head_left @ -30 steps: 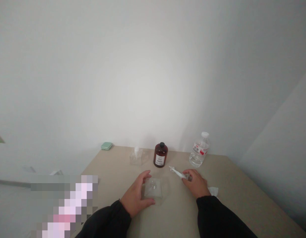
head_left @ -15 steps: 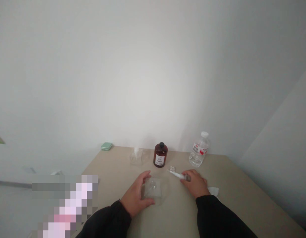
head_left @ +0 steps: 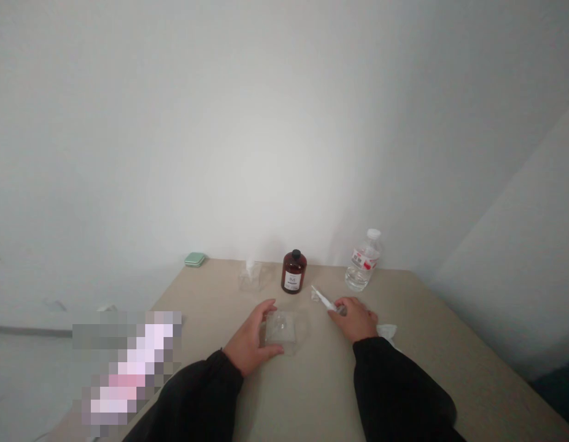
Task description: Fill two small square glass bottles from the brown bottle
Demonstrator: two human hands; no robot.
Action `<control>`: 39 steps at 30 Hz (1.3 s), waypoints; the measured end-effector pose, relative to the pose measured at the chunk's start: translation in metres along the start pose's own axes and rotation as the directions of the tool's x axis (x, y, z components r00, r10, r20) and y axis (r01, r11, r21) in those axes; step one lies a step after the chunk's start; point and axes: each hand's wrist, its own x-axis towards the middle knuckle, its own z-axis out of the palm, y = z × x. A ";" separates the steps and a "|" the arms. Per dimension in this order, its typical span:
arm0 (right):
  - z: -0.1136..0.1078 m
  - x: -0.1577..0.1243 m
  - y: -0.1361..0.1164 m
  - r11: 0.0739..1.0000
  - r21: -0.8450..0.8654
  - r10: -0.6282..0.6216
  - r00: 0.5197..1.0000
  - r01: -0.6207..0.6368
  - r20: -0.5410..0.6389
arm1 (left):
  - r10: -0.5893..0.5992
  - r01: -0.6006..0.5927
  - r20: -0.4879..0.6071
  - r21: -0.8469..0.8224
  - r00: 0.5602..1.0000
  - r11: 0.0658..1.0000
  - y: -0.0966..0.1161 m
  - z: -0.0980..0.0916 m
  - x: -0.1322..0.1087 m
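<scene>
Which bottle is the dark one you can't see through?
The dark brown bottle with a black cap and white label. It stands left of the clear plastic water bottle with a white cap, which you can see through.

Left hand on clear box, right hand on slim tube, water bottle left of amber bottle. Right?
No: the head view shows the water bottle right of the amber bottle. Left hand on clear box, right hand on slim tube stand.

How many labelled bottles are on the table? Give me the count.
2: the brown bottle at the back, near the middle, and the water bottle to its right, also at the back. Neither is in a hand; none seems hidden.
</scene>
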 end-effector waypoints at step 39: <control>0.012 -0.008 -0.010 0.958 -0.010 -0.287 0.958 0.287 0.009 | 0.021 -0.021 0.003 -0.012 1.000 1.000 0.002 0.001 0.001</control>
